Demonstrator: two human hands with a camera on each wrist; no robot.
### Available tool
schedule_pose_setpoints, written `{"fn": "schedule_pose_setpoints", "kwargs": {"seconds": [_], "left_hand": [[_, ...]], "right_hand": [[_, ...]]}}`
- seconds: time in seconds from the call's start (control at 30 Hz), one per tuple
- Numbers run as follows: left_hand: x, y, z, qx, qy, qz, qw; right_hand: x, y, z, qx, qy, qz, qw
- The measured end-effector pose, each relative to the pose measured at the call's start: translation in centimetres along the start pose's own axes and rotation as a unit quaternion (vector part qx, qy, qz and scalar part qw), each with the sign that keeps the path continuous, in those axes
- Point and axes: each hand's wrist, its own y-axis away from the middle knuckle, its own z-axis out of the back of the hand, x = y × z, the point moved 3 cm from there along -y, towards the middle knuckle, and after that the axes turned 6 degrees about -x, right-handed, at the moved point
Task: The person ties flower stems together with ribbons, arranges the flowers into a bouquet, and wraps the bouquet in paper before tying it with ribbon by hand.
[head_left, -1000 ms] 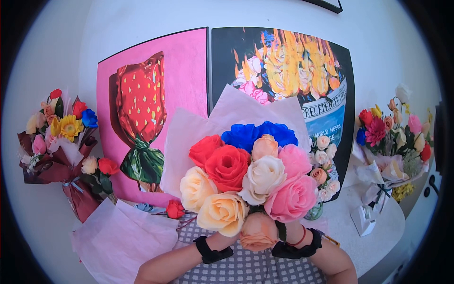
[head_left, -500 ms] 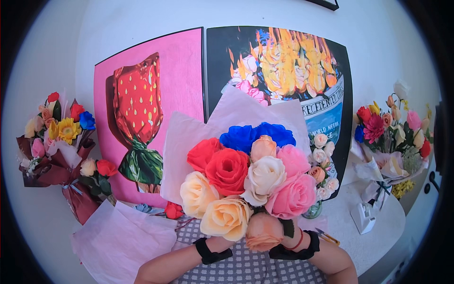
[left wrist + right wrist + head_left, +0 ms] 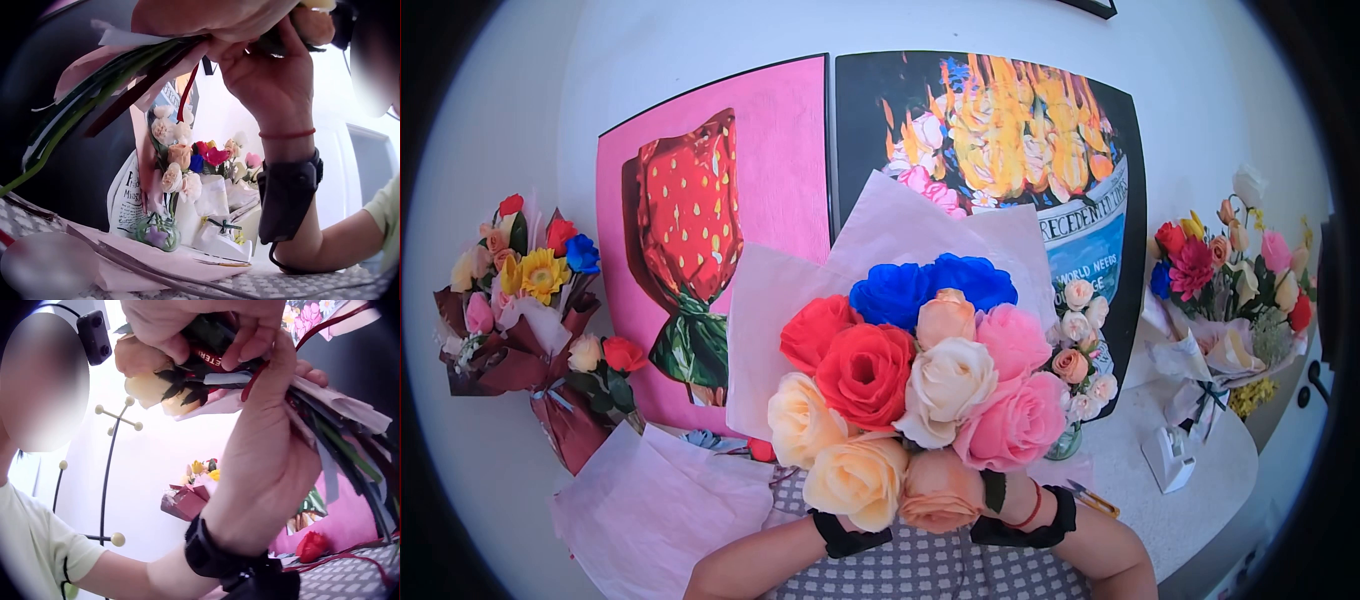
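Note:
A rose bouquet (image 3: 945, 390) in red, blue, cream, white, peach and pink is held up in front of me, backed by pale pink wrapping paper (image 3: 890, 225). Its blooms hide most of both hands in the head view. My left hand (image 3: 269, 450) wraps round the gathered stems (image 3: 347, 444) and paper in the right wrist view. Just under the blooms, my right hand (image 3: 212, 325) has thumb and fingers pinched at a dark red ribbon (image 3: 209, 357) with printed letters. A red strand of ribbon (image 3: 188, 94) trails from the bundle in the left wrist view.
Pink paper sheets (image 3: 665, 490) lie at left on the checked cloth (image 3: 930, 565), near a loose red rose (image 3: 312, 547). Wrapped bouquets stand left (image 3: 535, 290) and right (image 3: 1230, 290). At right are scissors (image 3: 1093, 500), a white tape dispenser (image 3: 1168, 460) and a glass vase (image 3: 157, 234).
The bouquet first tips slightly, then shifts a little left, its front cream rose lower now. Both forearms stay nearly in place. The head view has turned slightly.

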Motion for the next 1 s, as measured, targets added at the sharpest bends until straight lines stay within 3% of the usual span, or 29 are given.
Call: {"fn": "schedule_pose_setpoints", "kwargs": {"seconds": [0.1, 0.2, 0.47, 0.5, 0.53, 0.57, 0.63, 0.67, 0.7, 0.73, 0.8, 0.87, 0.9, 0.93, 1.0], "left_hand": [[0.0, -0.6, -0.8, -0.011, -0.019, -0.008, 1.0], [0.1, -0.5, -1.2, -0.024, -0.039, -0.012, 0.999], [0.0, -0.4, -2.5, -0.06, -0.088, -0.017, 0.994], [-0.3, -0.6, -2.9, -0.064, -0.095, -0.017, 0.993], [-0.2, -0.1, -2.7, -0.067, -0.102, -0.018, 0.992], [-0.3, -0.2, -2.9, -0.071, -0.109, -0.018, 0.991], [-0.9, -1.7, -4.2, -0.086, -0.17, -0.043, 0.981], [-1.3, -2.2, -4.6, -0.103, -0.23, -0.068, 0.965], [-1.6, -2.6, -4.9, -0.119, -0.288, -0.092, 0.946], [-1.8, -2.8, -5.1, -0.134, -0.345, -0.116, 0.922], [-2.3, -3.0, -5.4, -0.164, -0.454, -0.162, 0.86], [-2.5, -2.8, -5.5, -0.191, -0.555, -0.203, 0.784], [-2.6, -2.6, -5.8, -0.258, -0.346, -0.137, 0.892], [-3.2, -3.1, -8.2, -0.277, -0.593, -0.237, 0.718], [-3.8, -2.9, -12.1, -0.251, -0.486, -0.245, 0.801]], "right_hand": [[-0.1, -0.5, -0.1, 0.02, 0.009, -0.026, 0.999], [0.0, -1.0, 0.2, -0.016, 0.2, 0.121, 0.972], [-0.4, 0.0, 0.4, 0.01, 0.165, 0.085, 0.983], [-1.3, 0.3, 0.5, -0.014, -0.062, -0.045, 0.997], [-2.0, 0.5, 0.3, -0.037, -0.285, -0.17, 0.942], [-1.7, 0.5, 0.2, -0.037, -0.286, -0.169, 0.943], [-0.3, 0.2, 0.1, -0.031, -0.05, -0.137, 0.989], [0.1, 0.1, 0.1, -0.028, 0.07, -0.119, 0.99], [-1.7, -0.1, -0.2, -0.04, 0.092, -0.023, 0.995], [-2.5, 0.1, 0.4, -0.04, 0.092, -0.022, 0.995], [3.6, -1.5, -0.4, -0.1, 0.144, 0.215, 0.961], [5.6, -2.3, -0.8, -0.115, 0.107, 0.196, 0.968], [5.3, -2.5, -0.6, -0.123, 0.052, 0.173, 0.976], [5.0, -2.7, -0.5, -0.132, -0.004, 0.148, 0.98], [4.2, -3.0, 0.1, -0.137, 0.005, 0.12, 0.983]]}}
